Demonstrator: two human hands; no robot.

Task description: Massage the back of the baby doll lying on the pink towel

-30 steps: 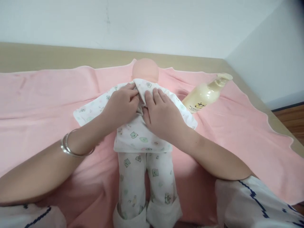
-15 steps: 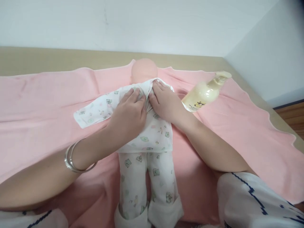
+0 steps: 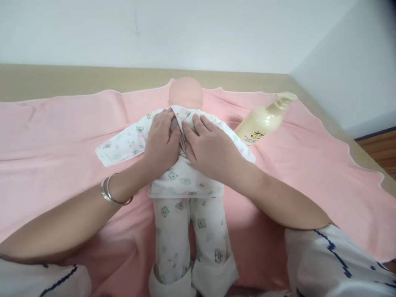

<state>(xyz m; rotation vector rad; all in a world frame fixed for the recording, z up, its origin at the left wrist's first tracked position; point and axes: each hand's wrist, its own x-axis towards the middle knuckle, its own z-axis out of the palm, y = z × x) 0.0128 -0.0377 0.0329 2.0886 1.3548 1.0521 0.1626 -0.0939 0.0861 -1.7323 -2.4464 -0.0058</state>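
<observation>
A baby doll lies on its length in front of me, its smooth bald head [image 3: 186, 91] at the far end; no face shows. It is dressed in a white long-sleeved top [image 3: 185, 181] and matching trousers [image 3: 173, 231], both printed with small green animals. My left hand [image 3: 163, 142] rests on the upper part of the top, fingers reaching to the neckline and thumb apart beside a fold. My right hand [image 3: 213, 150] lies on the cloth just right of that fold, its fingers spread. Part of the fold is hidden by the hands.
A pink blanket [image 3: 62, 132] with a wavy edge lies under the doll. Right of the doll's shoulder, a pale yellow pump bottle [image 3: 261, 119] leans tilted. Behind are a beige surface edge [image 3: 77, 78] and a white wall [image 3: 198, 33].
My left hand has moved up to the neckline. The right hand has slid down from the neckline, and the fold has shifted left. The doll's right-hand sleeve now shows more fully.
</observation>
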